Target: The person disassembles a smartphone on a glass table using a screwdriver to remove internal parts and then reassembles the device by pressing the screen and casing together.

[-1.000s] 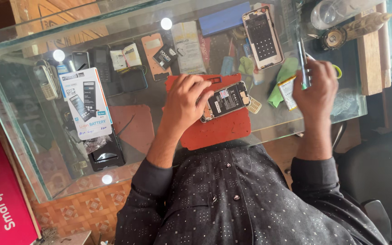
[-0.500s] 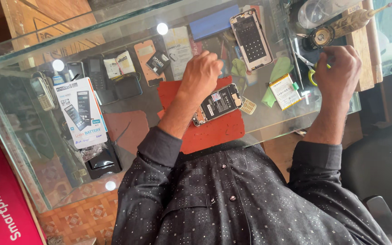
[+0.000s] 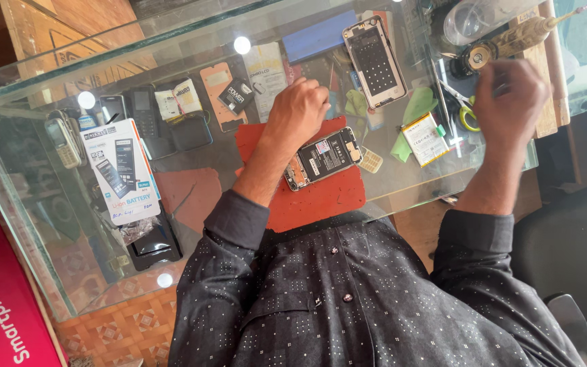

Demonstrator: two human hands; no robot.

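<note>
A phone with its back off [image 3: 322, 158] lies tilted on a red mat [image 3: 321, 197] on the glass counter. My left hand [image 3: 299, 112] is curled into a fist at the mat's far edge, just above the phone and close to its upper end. My right hand [image 3: 511, 95] is raised and blurred at the far right, over scissors with a yellow-green handle [image 3: 467, 115]; whether it holds anything cannot be made out. A loose battery [image 3: 424, 139] and a green cloth [image 3: 416, 109] lie between the two hands.
A silver phone frame [image 3: 374, 62] lies beyond the mat. A white battery package [image 3: 120, 170] sits at the left, with old handsets [image 3: 62, 139] under the glass. A wooden block [image 3: 552, 68] stands at the right edge, and a dark chair [image 3: 572, 238] beside it.
My left hand has drawn back off the phone toward the mat's far edge. My right hand, which held a thin blue tool a second ago, went to the right-hand clutter and now lifts.
</note>
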